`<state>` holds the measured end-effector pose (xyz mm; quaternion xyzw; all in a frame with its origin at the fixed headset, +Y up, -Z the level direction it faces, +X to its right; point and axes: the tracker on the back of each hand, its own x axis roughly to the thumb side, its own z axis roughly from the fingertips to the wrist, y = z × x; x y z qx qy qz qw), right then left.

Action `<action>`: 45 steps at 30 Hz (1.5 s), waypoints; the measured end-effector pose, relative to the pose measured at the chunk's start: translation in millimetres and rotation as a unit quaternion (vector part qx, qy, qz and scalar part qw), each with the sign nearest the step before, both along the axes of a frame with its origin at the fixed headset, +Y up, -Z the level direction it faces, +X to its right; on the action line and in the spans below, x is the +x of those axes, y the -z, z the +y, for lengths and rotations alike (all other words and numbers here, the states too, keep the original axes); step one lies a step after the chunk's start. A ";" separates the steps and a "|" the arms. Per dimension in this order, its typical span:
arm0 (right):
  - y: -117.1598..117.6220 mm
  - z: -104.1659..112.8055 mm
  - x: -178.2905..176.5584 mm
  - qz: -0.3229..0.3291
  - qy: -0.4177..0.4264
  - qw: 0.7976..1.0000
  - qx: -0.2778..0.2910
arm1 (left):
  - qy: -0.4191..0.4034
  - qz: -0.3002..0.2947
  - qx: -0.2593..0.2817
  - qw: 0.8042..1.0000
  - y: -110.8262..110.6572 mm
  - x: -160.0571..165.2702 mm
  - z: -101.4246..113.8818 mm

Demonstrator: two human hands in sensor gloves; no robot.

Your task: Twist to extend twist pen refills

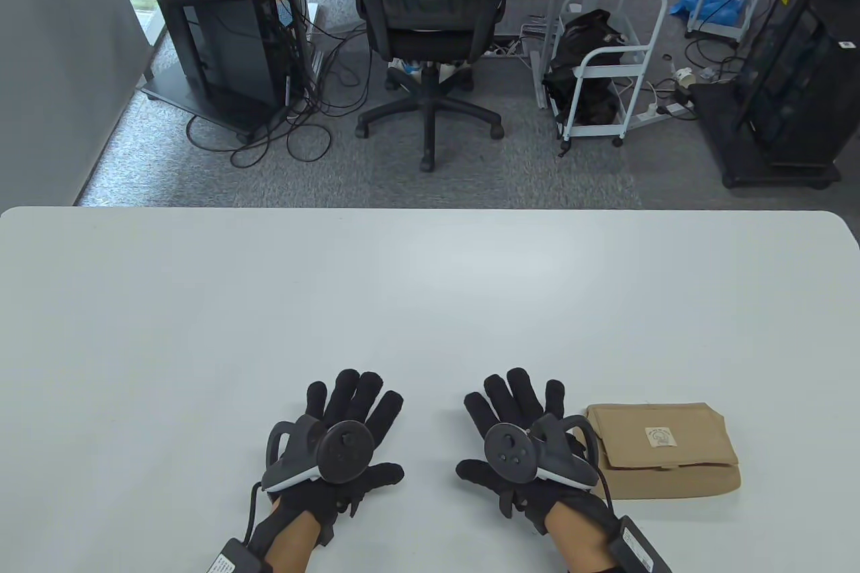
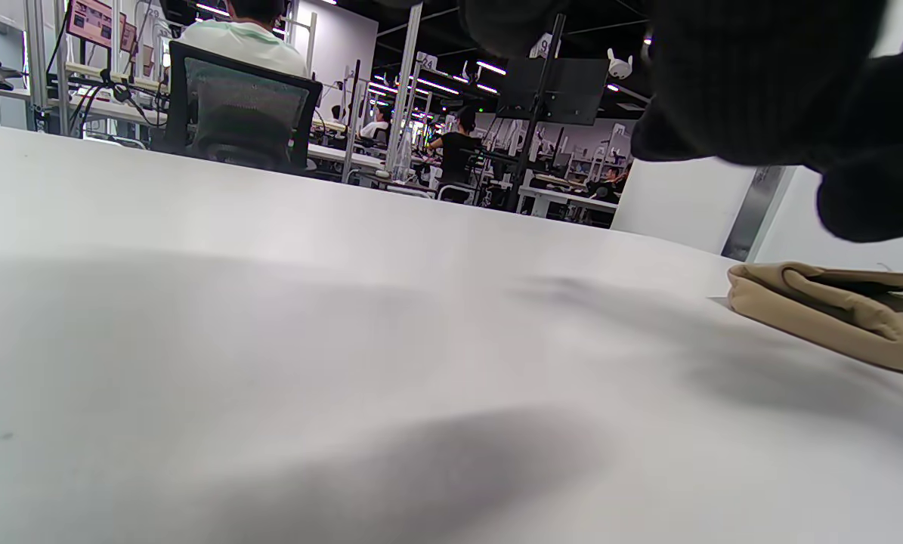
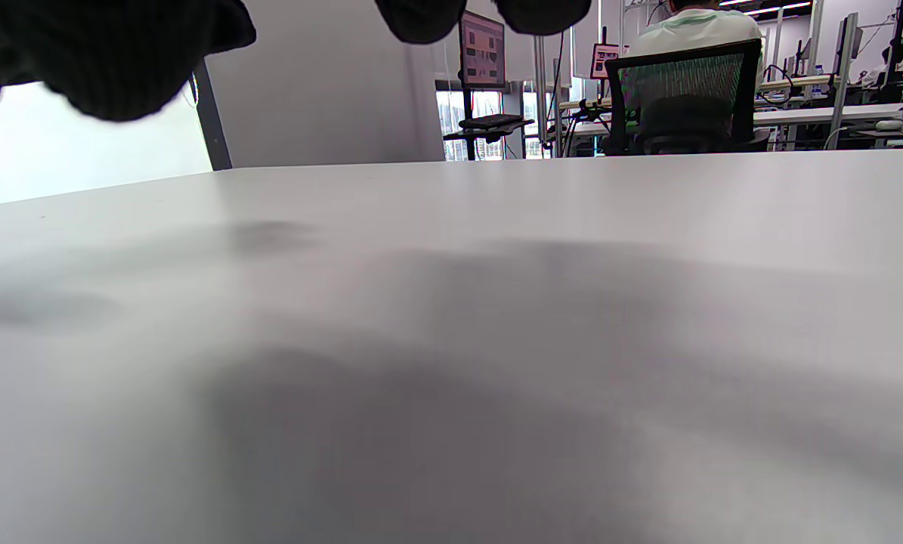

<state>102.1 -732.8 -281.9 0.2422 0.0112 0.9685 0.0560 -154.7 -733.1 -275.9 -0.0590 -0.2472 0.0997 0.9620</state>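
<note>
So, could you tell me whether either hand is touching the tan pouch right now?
No, the left hand and right hand lie flat on the table, beside the tan pouch.

Even, bright overhead light fills the table view, with a soft pale sheen on the white table point(image 1: 430, 277) and only faint, short shadows under the left hand point(image 1: 336, 445) and right hand point(image 1: 531, 445). That view is sharp, though straight edges bow near the corners. In both wrist views the near tabletop is blurred and crossed by broad, soft grey shadows; the gloved fingers point(image 2: 761, 75) at the top edge are dark, featureless and out of focus. Ceiling strip lights point(image 2: 489, 68) glare in the dim background, and a window point(image 3: 481, 113) glows brightly.
</note>
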 end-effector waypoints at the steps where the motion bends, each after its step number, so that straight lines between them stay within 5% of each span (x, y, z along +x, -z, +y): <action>1: -0.1 0.4 -0.1 0.000 0.000 1.000 0.000 | -0.001 0.000 0.001 1.000 0.0 -0.2 0.4; 11: 3.4 37.0 27.0 -0.023 0.010 0.999 0.042 | -0.012 -0.003 0.009 1.000 -0.4 -1.1 3.4; 23: 19.6 70.6 98.6 -0.058 -0.061 0.996 -0.005 | -0.029 0.001 0.029 0.999 0.0 -4.1 9.7; 30: 29.6 47.2 131.8 -0.084 -0.135 0.981 -0.115 | -0.033 0.002 0.042 0.999 -0.5 -4.2 10.3; 35: 35.1 19.7 145.9 -0.096 -0.205 0.950 -0.214 | -0.029 0.004 0.042 0.999 -0.7 -4.5 10.1; 45: 43.1 -31.3 158.2 -0.091 -0.242 0.921 -0.290 | -0.022 0.008 0.040 0.999 -0.8 -4.8 10.1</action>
